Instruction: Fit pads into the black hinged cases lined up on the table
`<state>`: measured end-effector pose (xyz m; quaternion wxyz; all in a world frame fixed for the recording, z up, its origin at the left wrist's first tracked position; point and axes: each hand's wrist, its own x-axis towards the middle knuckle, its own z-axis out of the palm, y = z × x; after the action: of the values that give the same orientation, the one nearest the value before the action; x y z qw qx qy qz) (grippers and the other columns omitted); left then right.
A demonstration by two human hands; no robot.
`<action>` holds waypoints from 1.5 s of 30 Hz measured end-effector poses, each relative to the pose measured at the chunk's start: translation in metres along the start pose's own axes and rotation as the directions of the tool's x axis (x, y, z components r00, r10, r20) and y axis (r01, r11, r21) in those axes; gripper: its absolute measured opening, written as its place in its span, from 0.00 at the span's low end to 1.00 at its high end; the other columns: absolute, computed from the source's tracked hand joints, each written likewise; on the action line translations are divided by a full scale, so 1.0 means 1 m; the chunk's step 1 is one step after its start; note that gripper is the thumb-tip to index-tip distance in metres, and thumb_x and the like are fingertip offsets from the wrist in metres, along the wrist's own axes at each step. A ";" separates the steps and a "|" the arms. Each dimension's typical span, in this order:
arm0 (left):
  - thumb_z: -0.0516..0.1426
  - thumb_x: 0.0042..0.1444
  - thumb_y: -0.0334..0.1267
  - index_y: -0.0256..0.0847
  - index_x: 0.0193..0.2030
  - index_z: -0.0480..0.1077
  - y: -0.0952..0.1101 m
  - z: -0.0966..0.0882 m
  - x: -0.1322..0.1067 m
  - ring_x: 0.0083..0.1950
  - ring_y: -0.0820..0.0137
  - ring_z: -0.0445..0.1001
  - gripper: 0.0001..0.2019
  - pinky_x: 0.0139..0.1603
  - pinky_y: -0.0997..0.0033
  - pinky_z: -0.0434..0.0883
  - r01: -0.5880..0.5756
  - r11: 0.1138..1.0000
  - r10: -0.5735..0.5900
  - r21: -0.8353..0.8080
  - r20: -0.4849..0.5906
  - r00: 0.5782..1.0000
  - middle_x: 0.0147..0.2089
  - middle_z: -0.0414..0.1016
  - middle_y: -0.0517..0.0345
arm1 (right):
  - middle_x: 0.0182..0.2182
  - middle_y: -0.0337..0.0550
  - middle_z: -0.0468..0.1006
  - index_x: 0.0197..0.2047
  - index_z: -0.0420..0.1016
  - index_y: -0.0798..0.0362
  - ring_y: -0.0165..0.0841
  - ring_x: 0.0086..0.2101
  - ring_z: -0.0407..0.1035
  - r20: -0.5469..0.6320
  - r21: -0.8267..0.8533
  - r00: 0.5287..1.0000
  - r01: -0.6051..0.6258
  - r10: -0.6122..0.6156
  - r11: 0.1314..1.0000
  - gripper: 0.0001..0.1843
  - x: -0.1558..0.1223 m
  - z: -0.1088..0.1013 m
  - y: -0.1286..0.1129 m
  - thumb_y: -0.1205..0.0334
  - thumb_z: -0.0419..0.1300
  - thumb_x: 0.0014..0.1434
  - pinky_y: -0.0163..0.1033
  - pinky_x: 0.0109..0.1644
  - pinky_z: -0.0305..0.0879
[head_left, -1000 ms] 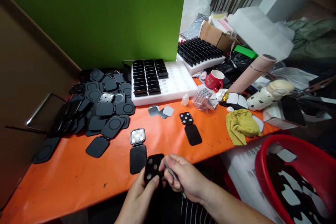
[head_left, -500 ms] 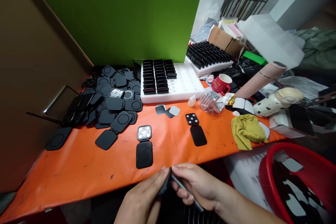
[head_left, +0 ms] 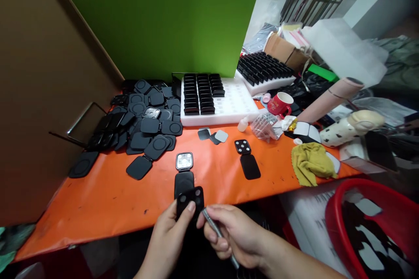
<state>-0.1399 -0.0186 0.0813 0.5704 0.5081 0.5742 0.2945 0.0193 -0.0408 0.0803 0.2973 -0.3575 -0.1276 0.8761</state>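
My left hand (head_left: 172,237) grips a black square plate with round holes (head_left: 190,199), held upright at the near edge of the orange table (head_left: 98,200). My right hand (head_left: 232,233) is closed round thin metal tweezers (head_left: 216,231), their tip close to the plate's right edge. Just behind the plate lies a hinged black piece with a silver-faced square (head_left: 183,170). A second hinged black piece with white dots (head_left: 247,159) lies further right.
A heap of black square pads (head_left: 140,126) covers the table's left. A white foam tray with rows of black parts (head_left: 216,100) stands at the back, beside a red mug (head_left: 279,103). A yellow cloth (head_left: 310,161) and a red basket (head_left: 373,222) are on the right.
The black plate has turned from edge-on to facing me and risen slightly. The tweezers stay beside it. The camera has shifted, so the table appears further right.
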 end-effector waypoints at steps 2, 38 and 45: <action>0.54 0.54 0.46 0.36 0.28 0.70 -0.003 0.002 -0.002 0.31 0.68 0.72 0.14 0.34 0.74 0.70 -0.043 0.999 0.043 0.008 -0.009 0.999 0.27 0.73 0.57 | 0.21 0.34 0.62 0.36 0.68 0.58 0.18 0.15 0.49 -0.007 -0.002 1.000 -0.029 0.029 1.000 0.14 -0.001 0.002 -0.001 0.55 0.51 0.58 0.26 0.17 0.40; 0.59 0.50 0.42 0.38 0.41 0.68 -0.001 0.026 0.039 0.36 0.71 0.69 0.13 0.36 0.75 0.67 0.019 0.873 -0.010 -0.486 0.021 1.000 0.35 0.72 0.56 | 0.19 0.33 0.53 0.21 0.53 0.54 0.24 0.22 0.48 -0.073 -0.884 0.812 0.215 -0.578 0.414 0.20 0.003 -0.031 0.000 0.50 0.51 0.57 0.32 0.25 0.46; 0.57 0.52 0.42 0.38 0.38 0.67 0.001 0.027 0.040 0.33 0.74 0.67 0.11 0.34 0.78 0.66 -0.068 0.909 0.059 -0.412 -0.035 0.998 0.32 0.70 0.60 | 0.19 0.32 0.52 0.21 0.52 0.54 0.24 0.22 0.47 -0.098 -0.866 0.811 0.216 -0.577 0.450 0.20 0.007 -0.033 0.002 0.50 0.51 0.57 0.32 0.25 0.46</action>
<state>-0.1075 0.0117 0.0631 0.6488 0.3912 0.4885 0.4330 0.0377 -0.0377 0.0528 0.3139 -0.5742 -0.5425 0.5267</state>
